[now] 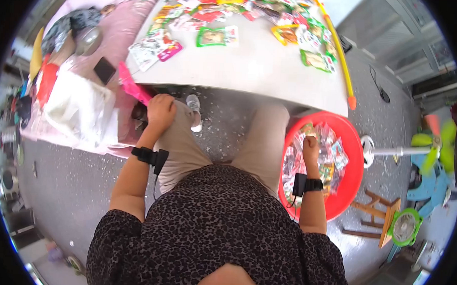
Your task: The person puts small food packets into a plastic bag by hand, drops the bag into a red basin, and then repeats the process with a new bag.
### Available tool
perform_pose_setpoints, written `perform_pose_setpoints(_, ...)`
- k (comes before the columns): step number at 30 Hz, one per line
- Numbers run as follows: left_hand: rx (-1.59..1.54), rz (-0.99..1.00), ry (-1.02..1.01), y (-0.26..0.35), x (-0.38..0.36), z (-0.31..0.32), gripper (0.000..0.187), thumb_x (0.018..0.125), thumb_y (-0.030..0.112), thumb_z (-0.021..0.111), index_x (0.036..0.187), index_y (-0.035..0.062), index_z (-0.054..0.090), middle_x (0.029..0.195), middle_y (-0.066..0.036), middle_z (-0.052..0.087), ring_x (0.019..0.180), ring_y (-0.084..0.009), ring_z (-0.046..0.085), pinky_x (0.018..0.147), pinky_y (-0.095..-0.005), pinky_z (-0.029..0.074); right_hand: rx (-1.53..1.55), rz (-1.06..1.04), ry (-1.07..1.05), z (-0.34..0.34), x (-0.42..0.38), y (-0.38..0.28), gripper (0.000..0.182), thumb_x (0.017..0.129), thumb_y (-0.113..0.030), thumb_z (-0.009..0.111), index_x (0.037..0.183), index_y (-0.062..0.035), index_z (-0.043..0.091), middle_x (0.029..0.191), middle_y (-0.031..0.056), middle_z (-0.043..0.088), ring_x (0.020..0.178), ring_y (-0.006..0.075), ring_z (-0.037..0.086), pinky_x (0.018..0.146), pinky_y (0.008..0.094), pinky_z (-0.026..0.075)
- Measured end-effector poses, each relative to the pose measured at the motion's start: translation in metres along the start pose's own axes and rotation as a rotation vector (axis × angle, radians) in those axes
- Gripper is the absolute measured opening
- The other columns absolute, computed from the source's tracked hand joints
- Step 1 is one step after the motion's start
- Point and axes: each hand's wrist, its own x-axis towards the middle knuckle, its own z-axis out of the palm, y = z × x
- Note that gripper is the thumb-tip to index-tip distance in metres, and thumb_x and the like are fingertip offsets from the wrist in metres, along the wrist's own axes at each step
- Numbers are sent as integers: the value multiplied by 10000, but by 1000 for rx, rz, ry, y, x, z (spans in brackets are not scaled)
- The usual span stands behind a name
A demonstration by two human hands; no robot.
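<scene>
My left hand (161,112) lies over my left knee, empty, with its fingers draped across the trouser leg. A bright pink plastic piece (134,86) hangs at the table corner, right beside those fingers. Inside the rim of a red basin (354,163) my right hand (311,144) is closed, with a small snack packet (307,129) at its fingertips. Clear and printed packets (329,147) fill the basin around it. On the white table ahead lie a green-edged packet (212,37), a white and pink packet (153,50) and another green packet (317,61).
A heap of colourful packets (265,4) covers the table's far side. A yellow pole (337,45) runs along its right edge. On the left, a pink-covered surface (122,23) holds a phone (104,70) and a white bag (79,108). A wooden stool (380,219) and fans stand right.
</scene>
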Motion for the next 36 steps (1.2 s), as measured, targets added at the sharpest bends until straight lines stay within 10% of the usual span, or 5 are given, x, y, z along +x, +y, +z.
perform_pose_setpoints(7, -170, -28, 135, -10, -10, -5, 187, 660, 123, 536, 822, 30, 540, 870, -114, 546, 878, -280, 493, 774, -382, 379, 250, -52, -23, 21, 34, -135, 167, 761, -55, 494, 899, 37, 508, 872, 136, 555, 773, 253, 537, 699, 300, 420)
perform_pose_setpoints(11, -235, -19, 306, -20, -16, -34, 184, 662, 74, 543, 835, 14, 521, 845, -131, 531, 830, -301, 494, 736, -375, 397, 170, -506, -18, 58, 37, -153, 190, 714, 3, 499, 901, 32, 504, 914, 172, 537, 893, 321, 500, 816, 357, 378)
perform_pose_setpoints(21, 215, -292, 733, -141, -16, -144, 195, 691, 99, 548, 867, 19, 526, 853, -145, 543, 811, -305, 497, 724, -367, 397, -97, -579, -124, 86, 29, -159, 177, 649, -76, 536, 823, -46, 521, 916, 109, 543, 904, 290, 492, 771, 392, 360)
perform_pose_setpoints(28, 61, -873, 31, -251, -50, -131, 378, 726, 309, 484, 935, -2, 534, 974, -202, 535, 939, -326, 490, 816, -373, 369, -104, -575, -121, 85, 29, -159, 165, 656, -77, 525, 818, -43, 527, 899, 109, 543, 891, 282, 493, 770, 381, 360)
perform_pose_setpoints(36, 18, -862, 169, -255, -52, -131, 320, 772, 274, 398, 887, 15, 546, 905, -219, 540, 876, -368, 498, 776, -405, 381, -97, -584, -116, 80, 29, -163, 156, 654, -67, 523, 807, -40, 522, 884, 107, 543, 864, 279, 500, 751, 379, 366)
